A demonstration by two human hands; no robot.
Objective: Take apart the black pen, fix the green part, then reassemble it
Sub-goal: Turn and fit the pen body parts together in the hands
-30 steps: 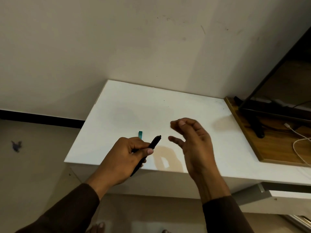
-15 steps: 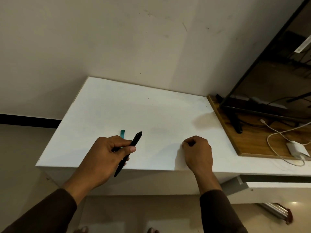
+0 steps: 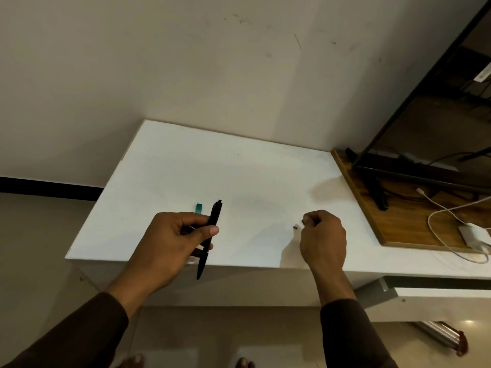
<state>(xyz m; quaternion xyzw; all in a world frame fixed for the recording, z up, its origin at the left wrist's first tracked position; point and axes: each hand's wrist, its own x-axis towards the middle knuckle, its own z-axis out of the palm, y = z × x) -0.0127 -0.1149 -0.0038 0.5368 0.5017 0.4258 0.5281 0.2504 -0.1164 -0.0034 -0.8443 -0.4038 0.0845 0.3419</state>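
Observation:
My left hand (image 3: 170, 243) grips the black pen (image 3: 210, 235) across its middle, thumb on the barrel; the pen points away from me over the front edge of the white table (image 3: 212, 171). A small green part (image 3: 199, 207) lies on the table just beyond my left fingers. My right hand (image 3: 322, 237) rests on the table to the right with fingers curled, and a small dark piece (image 3: 303, 221) shows at its fingertips. Another tiny dark piece (image 3: 295, 227) lies on the table just left of that hand.
A wooden board (image 3: 372, 208) lies at the table's right, carrying a black monitor stand (image 3: 377, 192), a white cable and a white charger (image 3: 473, 235). A wall rises behind the table. The table's front edge is close under both hands.
My right hand came down from the air onto the table and curled its fingers there. A tiny dark piece now lies beside it. My left hand still holds the pen.

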